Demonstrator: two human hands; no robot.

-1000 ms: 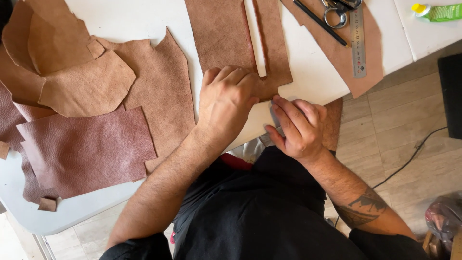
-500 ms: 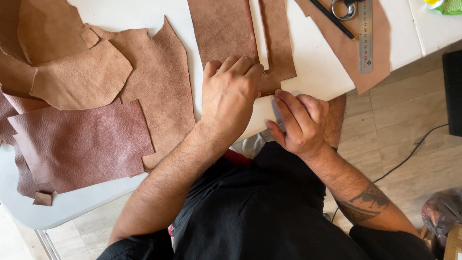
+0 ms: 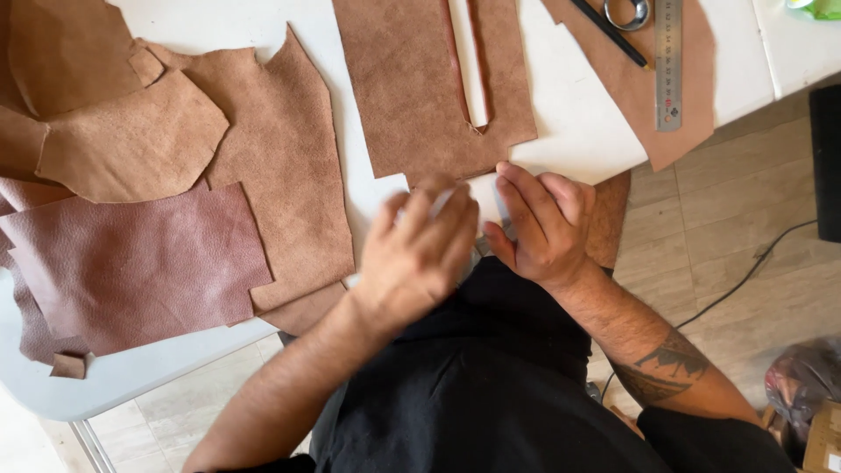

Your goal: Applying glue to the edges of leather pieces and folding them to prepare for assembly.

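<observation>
At the far left of my white counter (image 3: 561,123) lie overlapping tan suede scraps (image 3: 131,140), and nearer to me a reddish-brown grained hide (image 3: 140,271) sits on top of them, its left end hanging past the rounded counter edge. A small brown offcut (image 3: 68,365) rests near that edge. A larger tan piece (image 3: 289,175) runs beneath these toward the middle, its near tip reaching the counter edge just beside my left forearm.

My left hand (image 3: 420,254) is blurred at the near counter edge, fingers bent over something pale; I cannot tell whether that grip is clamped or loose. Just right of it, touching or nearly so, my right hand (image 3: 543,223) has its fingers curled together around a small thing hidden under them, right at the edge. Just beyond both hands lies the rectangular brown suede panel (image 3: 412,96), with a long slit cut in it showing white counter. Bare counter strips flank this panel.

Farther right, another tan piece (image 3: 692,105) hangs over the near edge, carrying a steel ruler (image 3: 668,61), a black pen (image 3: 609,35) and scissor handles (image 3: 626,10). Right of the counter is pale tiled floor (image 3: 745,228) with a black cable (image 3: 745,271) crossing it.
</observation>
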